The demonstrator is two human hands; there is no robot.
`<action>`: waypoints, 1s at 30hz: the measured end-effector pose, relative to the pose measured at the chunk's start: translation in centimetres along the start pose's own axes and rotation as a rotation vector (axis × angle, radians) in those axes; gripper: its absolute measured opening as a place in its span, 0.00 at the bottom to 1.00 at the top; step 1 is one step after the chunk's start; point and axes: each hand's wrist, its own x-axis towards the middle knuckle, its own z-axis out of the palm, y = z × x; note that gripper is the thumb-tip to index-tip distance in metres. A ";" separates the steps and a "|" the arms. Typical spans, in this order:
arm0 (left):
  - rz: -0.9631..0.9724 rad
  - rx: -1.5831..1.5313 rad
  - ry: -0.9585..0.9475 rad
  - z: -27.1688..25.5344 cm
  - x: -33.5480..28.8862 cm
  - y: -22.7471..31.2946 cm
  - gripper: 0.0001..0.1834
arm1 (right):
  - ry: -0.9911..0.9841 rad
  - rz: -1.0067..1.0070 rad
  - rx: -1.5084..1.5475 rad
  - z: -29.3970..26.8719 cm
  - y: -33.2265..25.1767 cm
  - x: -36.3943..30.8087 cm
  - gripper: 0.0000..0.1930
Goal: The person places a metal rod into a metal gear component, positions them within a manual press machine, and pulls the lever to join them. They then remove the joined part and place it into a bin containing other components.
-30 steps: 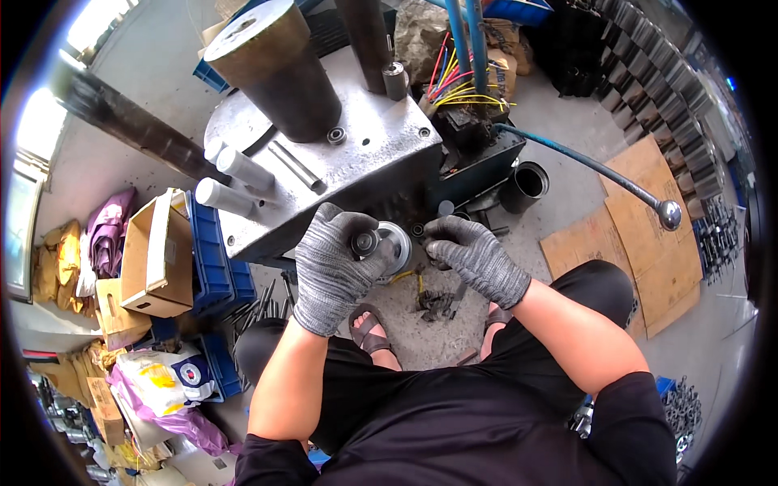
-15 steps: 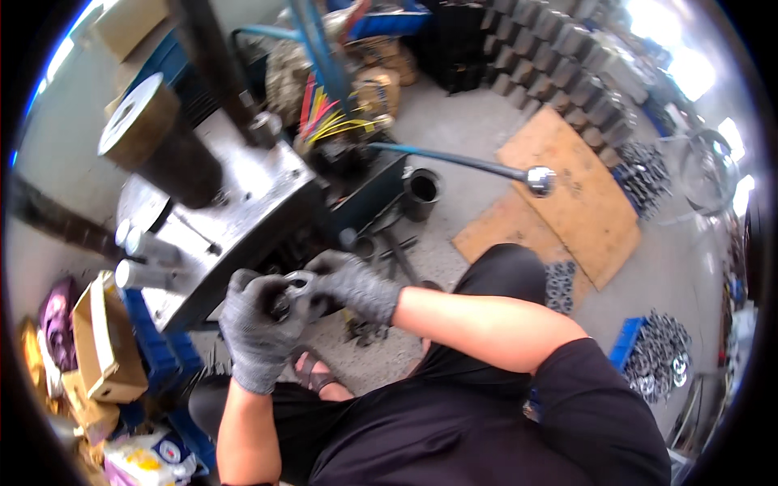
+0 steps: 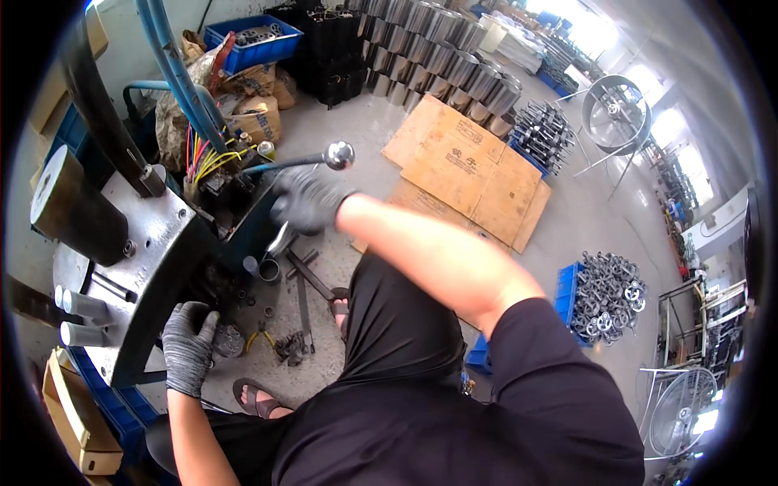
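My right hand, in a grey knit glove, is stretched forward just below the teal lever with a steel ball knob. Its fingers are bent and blurred around a shiny metal part, which sticks out beneath them; its full shape is hidden. My left hand, gloved alike, hovers by the front edge of the steel machine table, thumb apart from the fingers, nothing visible in it. Beside it, lower down, is a round greyish object. A dark cylinder stands on the table.
Below the table, a metal cup, a hammer and yellow-handled pliers lie about my sandalled feet. Cardboard sheets cover floor ahead, before stacked metal cylinders. A blue crate of metal parts stands at right.
My hands were together on a shiny metal part; now they are apart. The right has gone forward with a metal part, the left has dropped lower. The view has swung right.
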 end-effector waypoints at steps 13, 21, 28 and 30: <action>0.092 -0.004 -0.155 1.3 -1.6 1.9 0.12 | -0.090 1.235 0.230 -16.5 18.7 -34.3 0.34; 0.028 0.033 -0.289 3.9 -2.0 0.9 0.12 | -0.200 1.595 -0.083 -16.9 19.8 -58.1 0.38; 0.028 0.067 -0.365 6.1 -1.8 -0.2 0.12 | 0.217 1.921 0.377 -17.1 16.8 -70.2 0.15; 0.011 0.056 -0.376 6.7 -1.5 -1.7 0.12 | 0.366 2.010 0.466 -16.6 16.8 -75.4 0.12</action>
